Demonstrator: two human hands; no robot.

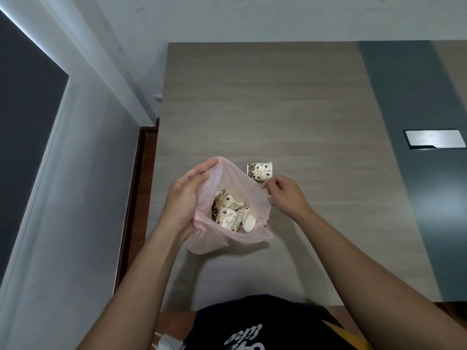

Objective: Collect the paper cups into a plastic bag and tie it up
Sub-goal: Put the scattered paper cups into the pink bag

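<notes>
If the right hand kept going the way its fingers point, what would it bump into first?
Most likely the paper cup lying on the table just beyond the right hand, beside the pink bag; depth is hard to judge from above.

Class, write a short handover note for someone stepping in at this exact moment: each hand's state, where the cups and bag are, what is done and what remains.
Left hand: grips the left rim of the thin pink plastic bag, holding its mouth open.
Right hand: pinches the bag's right rim.
Bag: resting on the wood-grain table, open and untied.
Done: several coffee-bean printed paper cups inside the bag.
Left: one matching paper cup lying on its side on the table, just beyond the bag, must go in; then tie the bag.
</notes>
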